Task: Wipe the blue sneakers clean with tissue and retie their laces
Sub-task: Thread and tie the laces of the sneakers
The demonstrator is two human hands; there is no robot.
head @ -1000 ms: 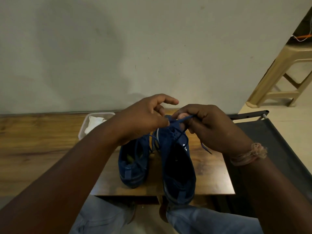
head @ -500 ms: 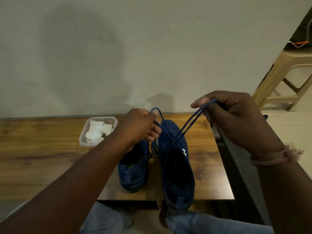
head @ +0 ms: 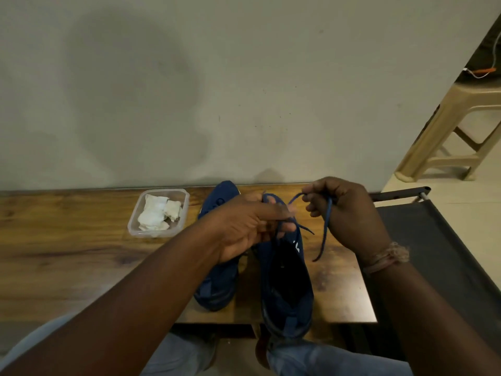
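I am mid-knot on the right sneaker (head: 287,280), which stands on the counter (head: 67,253) at 6 o'clock beside its pair (head: 217,280); my left hand (head: 244,226) pinches one lace loop at the tongue while my right hand (head: 341,213) grips the other lace (head: 326,226) at 2 o'clock; I judge steady, even tension on both ends will seat the bow. Compared with half a second ago, my right hand has dropped lower and closer in, slackening the lace it had pulled high.

From my remote view, the left hand (head: 244,226) covers the middle of the left sneaker (head: 217,283) and the right sneaker's (head: 287,280) eyelets, so I cannot read the knot. That right sneaker's heel overhangs the table (head: 67,253) edge. Beside the table, the plastic stool (head: 444,131) is cut by the frame's right edge.
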